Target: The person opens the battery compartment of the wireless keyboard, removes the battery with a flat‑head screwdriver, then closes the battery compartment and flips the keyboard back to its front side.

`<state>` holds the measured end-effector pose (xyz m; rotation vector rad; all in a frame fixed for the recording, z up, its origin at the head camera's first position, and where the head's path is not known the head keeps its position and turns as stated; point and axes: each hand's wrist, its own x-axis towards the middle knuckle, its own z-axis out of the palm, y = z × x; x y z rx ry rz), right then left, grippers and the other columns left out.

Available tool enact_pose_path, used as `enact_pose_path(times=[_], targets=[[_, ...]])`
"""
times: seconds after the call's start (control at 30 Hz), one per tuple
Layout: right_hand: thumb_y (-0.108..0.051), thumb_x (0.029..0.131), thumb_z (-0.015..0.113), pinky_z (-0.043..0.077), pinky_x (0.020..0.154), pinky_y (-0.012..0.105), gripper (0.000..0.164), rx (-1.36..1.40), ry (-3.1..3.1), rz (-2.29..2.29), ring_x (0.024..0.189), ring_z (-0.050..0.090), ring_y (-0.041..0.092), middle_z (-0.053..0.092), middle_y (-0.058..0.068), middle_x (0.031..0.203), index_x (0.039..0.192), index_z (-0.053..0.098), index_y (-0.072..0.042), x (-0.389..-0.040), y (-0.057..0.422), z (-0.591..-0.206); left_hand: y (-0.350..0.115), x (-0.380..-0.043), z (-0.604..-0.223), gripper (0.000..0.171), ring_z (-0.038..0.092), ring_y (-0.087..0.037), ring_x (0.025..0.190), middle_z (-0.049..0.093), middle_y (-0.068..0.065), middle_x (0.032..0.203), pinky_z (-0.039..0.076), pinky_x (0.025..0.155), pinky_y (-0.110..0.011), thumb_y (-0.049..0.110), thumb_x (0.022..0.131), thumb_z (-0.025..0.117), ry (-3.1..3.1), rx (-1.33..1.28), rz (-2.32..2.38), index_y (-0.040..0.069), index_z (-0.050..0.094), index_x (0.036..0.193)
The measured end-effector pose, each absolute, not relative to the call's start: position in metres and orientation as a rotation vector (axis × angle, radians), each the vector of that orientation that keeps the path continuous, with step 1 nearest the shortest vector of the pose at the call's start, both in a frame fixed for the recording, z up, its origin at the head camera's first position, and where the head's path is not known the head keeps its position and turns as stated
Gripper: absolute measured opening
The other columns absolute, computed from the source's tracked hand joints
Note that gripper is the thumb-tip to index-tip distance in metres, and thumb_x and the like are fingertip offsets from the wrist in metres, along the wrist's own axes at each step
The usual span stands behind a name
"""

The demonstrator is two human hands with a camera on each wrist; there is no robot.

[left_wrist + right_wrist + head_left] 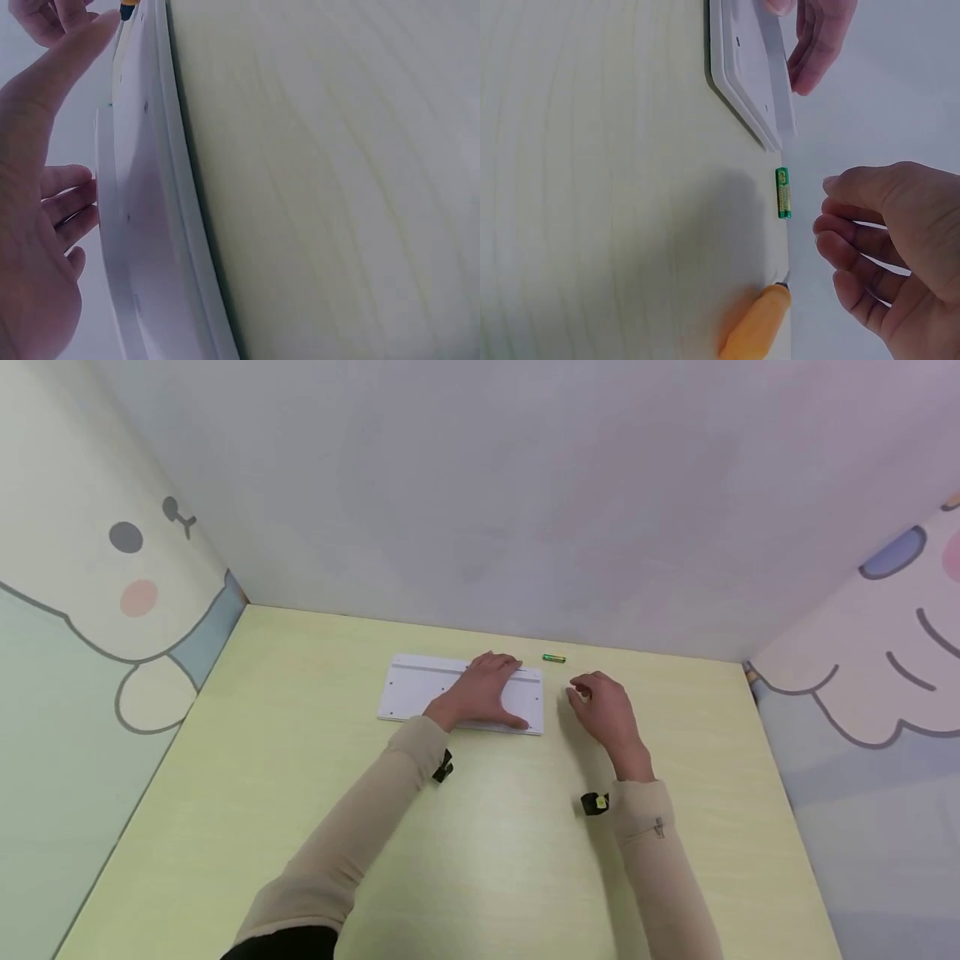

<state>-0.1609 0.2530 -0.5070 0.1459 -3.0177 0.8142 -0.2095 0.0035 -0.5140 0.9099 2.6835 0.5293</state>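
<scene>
A white keyboard (420,689) lies underside up near the back of the table, small dark screw points dotting its face. My left hand (483,692) spans its right half, the thumb at the near edge and the fingers over the far edge. In the left wrist view, those fingers (71,202) curl at the far side of the keyboard (146,225). To the right, my right hand (602,710) hovers with loosely bent fingers and nothing visible in them. Beside it in the right wrist view are a green battery (783,193) and an orange-handled screwdriver (757,322).
The pale wooden tabletop (480,860) meets a grey back wall (480,510) just behind the battery. Side walls with cartoon figures (135,585) stand left and right. Small black wrist cameras (595,803) hang below both sleeves.
</scene>
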Motion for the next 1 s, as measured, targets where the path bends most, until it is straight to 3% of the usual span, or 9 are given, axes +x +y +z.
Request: enact_pose_path(times=[0.4,0.63,1.0], targets=[[-0.017,0.095,0.067,0.052,0.083,0.048,0.025,-0.061,-2.908,0.910,0.091,0.065,0.035,0.070,0.022,0.099,0.108,0.073,0.003,-0.137,0.277,-0.518,0.024,-0.208,-0.513,0.123,0.028,-0.027,0.156,0.034,-0.011,0.165,0.012,0.134,-0.041,0.074,0.071,0.078,2.670,0.972,0.422,0.005,0.030,0.160],[-0.021,0.095,0.067,0.051,0.080,0.040,0.028,-0.237,-2.923,0.958,0.092,0.065,0.033,0.070,0.020,0.102,0.109,0.073,0.002,-0.129,0.282,-0.526,0.030,-0.208,-0.516,0.131,0.025,-0.027,0.157,0.029,-0.012,0.167,0.010,0.134,-0.040,0.077,0.069,0.077,2.665,0.959,0.367,0.004,0.022,0.162],[-0.022,0.096,0.065,0.055,0.078,0.042,0.029,-0.276,-2.966,0.906,0.088,0.068,0.032,0.074,0.019,0.100,0.110,0.073,0.002,-0.127,0.287,-0.531,0.033,-0.211,-0.519,0.136,0.027,-0.028,0.155,0.031,-0.014,0.165,0.015,0.133,-0.041,0.079,0.065,0.078,2.658,0.988,0.294,0.002,0.020,0.162]])
